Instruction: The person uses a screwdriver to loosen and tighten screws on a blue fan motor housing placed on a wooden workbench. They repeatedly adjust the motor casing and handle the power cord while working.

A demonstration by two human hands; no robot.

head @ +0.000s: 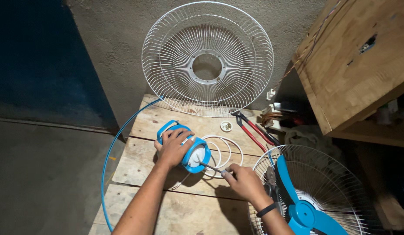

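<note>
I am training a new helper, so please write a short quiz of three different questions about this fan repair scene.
1. True or false: the left hand rests on the blue motor housing.
2. What does the right hand hold? A) screwdriver B) hammer C) brush
3. Which red-handled tool lies on the wooden table below the white fan guard that leans on the wall?

Key:
1. True
2. A
3. The pliers
</note>
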